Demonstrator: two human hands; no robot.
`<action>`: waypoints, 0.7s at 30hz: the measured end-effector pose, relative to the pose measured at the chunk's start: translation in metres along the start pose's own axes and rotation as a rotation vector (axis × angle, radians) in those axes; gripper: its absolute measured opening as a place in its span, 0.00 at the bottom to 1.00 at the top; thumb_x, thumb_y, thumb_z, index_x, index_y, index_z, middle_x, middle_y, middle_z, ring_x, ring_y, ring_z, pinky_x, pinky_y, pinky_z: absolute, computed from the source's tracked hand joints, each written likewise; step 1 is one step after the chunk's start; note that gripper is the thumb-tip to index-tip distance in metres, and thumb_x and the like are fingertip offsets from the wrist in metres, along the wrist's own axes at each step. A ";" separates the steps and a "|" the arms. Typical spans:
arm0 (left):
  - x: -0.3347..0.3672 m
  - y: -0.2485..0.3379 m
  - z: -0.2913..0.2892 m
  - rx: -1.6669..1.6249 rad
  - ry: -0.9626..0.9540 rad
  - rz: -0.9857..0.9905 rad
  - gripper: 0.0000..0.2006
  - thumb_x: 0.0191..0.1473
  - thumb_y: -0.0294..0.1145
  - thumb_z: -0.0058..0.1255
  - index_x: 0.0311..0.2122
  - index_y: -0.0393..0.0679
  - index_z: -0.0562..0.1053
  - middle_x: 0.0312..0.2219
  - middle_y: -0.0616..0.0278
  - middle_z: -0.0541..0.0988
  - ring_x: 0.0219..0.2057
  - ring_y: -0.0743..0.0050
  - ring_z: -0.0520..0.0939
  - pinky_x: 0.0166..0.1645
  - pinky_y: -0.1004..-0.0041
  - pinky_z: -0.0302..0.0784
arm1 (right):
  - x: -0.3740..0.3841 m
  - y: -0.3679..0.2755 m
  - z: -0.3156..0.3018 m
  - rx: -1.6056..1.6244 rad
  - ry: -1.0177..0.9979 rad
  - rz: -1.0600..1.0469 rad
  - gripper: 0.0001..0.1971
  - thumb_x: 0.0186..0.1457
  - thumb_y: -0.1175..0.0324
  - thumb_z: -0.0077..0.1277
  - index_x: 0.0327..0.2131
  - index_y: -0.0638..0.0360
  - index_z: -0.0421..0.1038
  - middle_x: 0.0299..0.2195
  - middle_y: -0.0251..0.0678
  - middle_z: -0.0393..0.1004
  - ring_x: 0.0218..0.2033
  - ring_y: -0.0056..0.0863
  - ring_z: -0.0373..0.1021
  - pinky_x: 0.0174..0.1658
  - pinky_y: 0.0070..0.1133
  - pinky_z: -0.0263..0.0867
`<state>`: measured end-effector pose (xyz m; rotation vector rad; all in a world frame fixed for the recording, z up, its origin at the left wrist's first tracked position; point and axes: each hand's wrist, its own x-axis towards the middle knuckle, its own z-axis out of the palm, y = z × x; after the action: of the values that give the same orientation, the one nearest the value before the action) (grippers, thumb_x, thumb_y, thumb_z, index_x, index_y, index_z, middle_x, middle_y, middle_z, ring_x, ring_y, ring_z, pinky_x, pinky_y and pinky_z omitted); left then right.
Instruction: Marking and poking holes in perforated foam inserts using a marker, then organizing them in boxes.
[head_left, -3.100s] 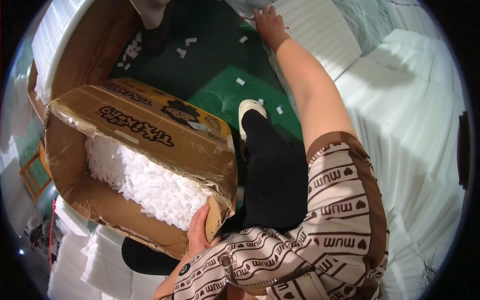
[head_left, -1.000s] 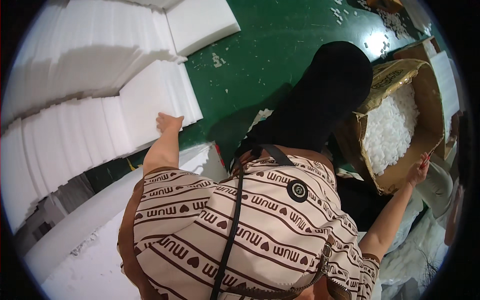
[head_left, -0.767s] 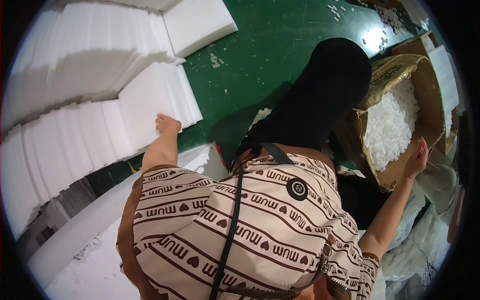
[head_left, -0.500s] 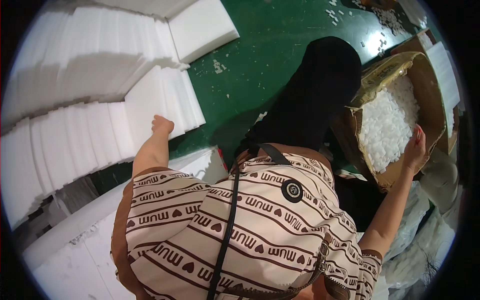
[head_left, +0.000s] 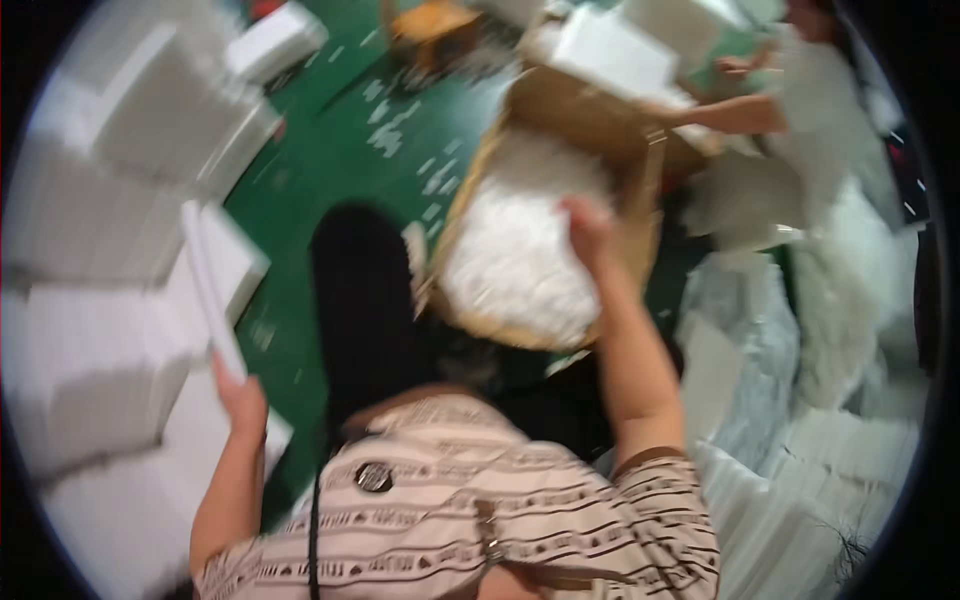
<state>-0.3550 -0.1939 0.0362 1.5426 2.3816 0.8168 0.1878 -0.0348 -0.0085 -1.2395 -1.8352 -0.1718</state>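
A thin white foam sheet stands on edge in my left hand, which grips its near end beside the stacks on the left. My right hand is over the cardboard box, in front of many small white foam pieces heaped inside. That hand is smeared by motion, so its finger shape and anything in it cannot be made out.
Stacks of white foam sheets fill the left side. Another person's arm reaches to the box's far right edge. Loose white bits lie on the green floor near an orange stool. Clear plastic bags lie at right.
The view has swung to the right. My left hand now holds a foam sheet up from the stacks. My right hand has moved from the box's side to over the pieces. Another person has come into view.
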 end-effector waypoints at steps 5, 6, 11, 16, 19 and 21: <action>0.028 0.129 0.024 -0.372 0.106 0.440 0.32 0.43 0.16 0.37 0.58 0.35 0.55 0.53 0.43 0.64 0.53 0.48 0.67 0.57 0.65 0.60 | -0.007 -0.007 -0.013 0.020 -0.020 0.230 0.13 0.40 0.84 0.45 0.29 0.54 0.73 0.26 0.32 0.72 0.20 0.32 0.65 0.24 0.22 0.62; 0.035 0.141 0.033 -0.403 0.115 0.488 0.32 0.43 0.16 0.37 0.58 0.35 0.55 0.53 0.43 0.64 0.53 0.48 0.67 0.57 0.65 0.60 | -0.005 -0.014 -0.018 0.040 0.006 0.259 0.14 0.40 0.83 0.45 0.31 0.55 0.73 0.25 0.33 0.72 0.20 0.31 0.65 0.24 0.21 0.61; 0.024 0.238 0.036 -1.142 -0.219 0.369 0.25 0.44 0.18 0.42 0.52 0.35 0.62 0.45 0.51 0.71 0.41 0.63 0.73 0.49 0.71 0.67 | -0.007 -0.006 -0.001 0.463 0.202 0.466 0.09 0.48 0.76 0.49 0.34 0.57 0.74 0.31 0.34 0.74 0.24 0.25 0.68 0.22 0.20 0.62; 0.020 0.265 0.095 -1.487 -0.623 0.244 0.24 0.42 0.17 0.40 0.50 0.38 0.66 0.42 0.57 0.74 0.38 0.70 0.74 0.45 0.76 0.67 | 0.005 -0.002 -0.062 1.242 0.309 1.144 0.24 0.57 0.46 0.40 0.46 0.54 0.66 0.33 0.38 0.74 0.18 0.16 0.65 0.12 0.09 0.51; 0.020 0.268 0.106 -1.481 -0.778 0.238 0.26 0.42 0.18 0.40 0.52 0.38 0.65 0.44 0.54 0.74 0.39 0.68 0.75 0.46 0.76 0.67 | -0.002 0.012 -0.088 1.295 0.361 1.162 0.26 0.53 0.42 0.46 0.44 0.54 0.68 0.31 0.36 0.74 0.17 0.15 0.64 0.13 0.08 0.52; 0.025 0.264 0.105 -1.474 -0.832 0.229 0.27 0.42 0.18 0.40 0.52 0.37 0.64 0.44 0.53 0.74 0.39 0.67 0.75 0.46 0.75 0.67 | 0.001 0.014 -0.083 1.164 0.369 1.187 0.26 0.53 0.42 0.47 0.43 0.55 0.69 0.30 0.35 0.74 0.17 0.14 0.64 0.13 0.08 0.52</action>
<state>-0.1132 -0.0548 0.0948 1.0441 0.5890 1.1776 0.2474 -0.0725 0.0369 -1.0619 -0.4195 1.0807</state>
